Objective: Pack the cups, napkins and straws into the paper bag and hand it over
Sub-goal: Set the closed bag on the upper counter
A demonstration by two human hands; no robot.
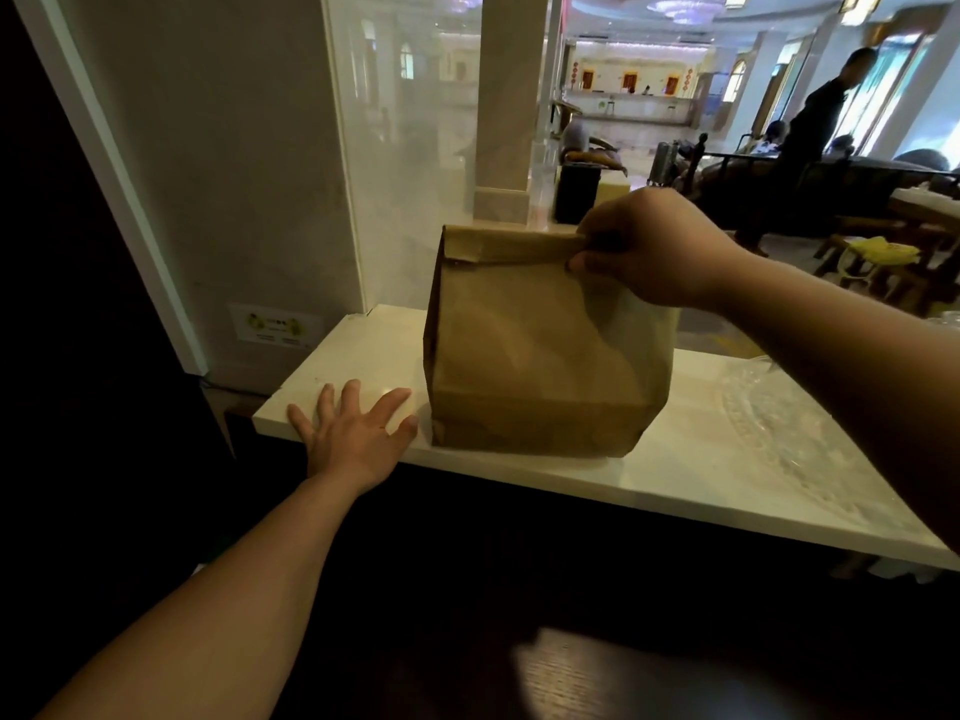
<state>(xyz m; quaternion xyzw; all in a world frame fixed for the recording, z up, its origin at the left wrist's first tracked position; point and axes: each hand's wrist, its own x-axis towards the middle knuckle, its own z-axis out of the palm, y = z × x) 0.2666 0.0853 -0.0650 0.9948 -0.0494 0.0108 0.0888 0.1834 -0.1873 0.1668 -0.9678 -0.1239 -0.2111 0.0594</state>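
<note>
A brown paper bag (530, 356) stands upright on the white counter ledge (519, 472), its top folded over and closed. My right hand (644, 246) pinches the folded top at its right end. My left hand (353, 433) lies flat on the ledge with fingers spread, just left of the bag's base and holding nothing. Cups, napkins and straws are not visible; the bag's inside is hidden.
A clear patterned glass plate (800, 439) lies on the ledge right of the bag. A marble wall and pillar (509, 96) rise behind. Beyond the ledge is a lobby where a person in dark clothes (815, 116) stands among chairs and tables. A dark surface lies below me.
</note>
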